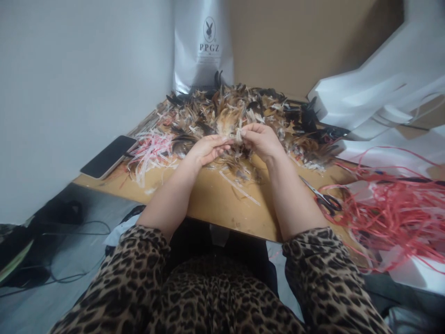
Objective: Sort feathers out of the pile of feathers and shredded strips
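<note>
A large heap of brown, tan, black and white feathers (205, 111) covers the back of the wooden table. My left hand (210, 149) is at the heap's front edge, thumb and fingers pinched at the base of a fluffy golden-brown feather (227, 121). Close beside it, my right hand (263, 141) pinches a pale, wispy feather (239, 134) between thumb and forefinger. The two sets of fingertips are a small gap apart. Exactly where each feather ends among the fingers is blurred. Below the hands, loose feather bits and a thin white strip (239, 188) lie on the table.
A phone (107, 157) lies at the table's left edge, beside a bundle of white and pink strips (153, 150). Scissors (323, 197) with black handles rest right of my right forearm. Red ribbon strands (392, 218) pile up at right. A silver bag (205, 46) stands behind the heap.
</note>
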`<state>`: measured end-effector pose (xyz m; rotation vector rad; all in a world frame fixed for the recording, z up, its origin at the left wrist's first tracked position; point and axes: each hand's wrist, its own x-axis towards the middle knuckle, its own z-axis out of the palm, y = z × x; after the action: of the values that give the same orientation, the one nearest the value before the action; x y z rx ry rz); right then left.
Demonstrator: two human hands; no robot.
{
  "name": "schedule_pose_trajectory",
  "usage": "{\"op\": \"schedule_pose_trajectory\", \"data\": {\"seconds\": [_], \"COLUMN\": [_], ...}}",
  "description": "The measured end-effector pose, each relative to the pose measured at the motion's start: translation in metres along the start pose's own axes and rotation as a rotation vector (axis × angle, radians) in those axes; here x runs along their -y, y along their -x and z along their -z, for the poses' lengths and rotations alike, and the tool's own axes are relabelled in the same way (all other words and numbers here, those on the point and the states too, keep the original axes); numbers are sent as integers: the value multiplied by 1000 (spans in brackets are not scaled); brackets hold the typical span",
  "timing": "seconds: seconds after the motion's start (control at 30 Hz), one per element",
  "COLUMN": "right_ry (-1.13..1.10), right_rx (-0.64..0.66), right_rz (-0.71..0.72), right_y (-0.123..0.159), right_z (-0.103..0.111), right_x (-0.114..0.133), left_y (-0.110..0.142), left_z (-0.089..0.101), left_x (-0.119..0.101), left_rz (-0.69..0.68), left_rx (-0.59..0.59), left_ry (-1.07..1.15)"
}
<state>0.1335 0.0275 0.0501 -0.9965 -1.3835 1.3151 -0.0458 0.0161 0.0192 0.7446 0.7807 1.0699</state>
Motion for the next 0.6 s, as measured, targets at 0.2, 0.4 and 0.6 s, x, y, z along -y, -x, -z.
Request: {"op": "schedule_pose_trajectory", "data": {"seconds": [0.2,0.4,0.6], "right_ry": [-135,-126,28], "right_rx": [-39,-16,-45], "right_rz": [-80,-84,-39], "right_y": [-2,-1,-2], "right_z": [-12,-12,0], "right_x": [-12,-12,-5], "left_y": [3,2,2], "left_z": [-4,-4,-3], "left_x": [1,0,2], "left_rz": [35,11,-45], "left_rx": [38,35,28], "left_ry": [76,74,-52]}}
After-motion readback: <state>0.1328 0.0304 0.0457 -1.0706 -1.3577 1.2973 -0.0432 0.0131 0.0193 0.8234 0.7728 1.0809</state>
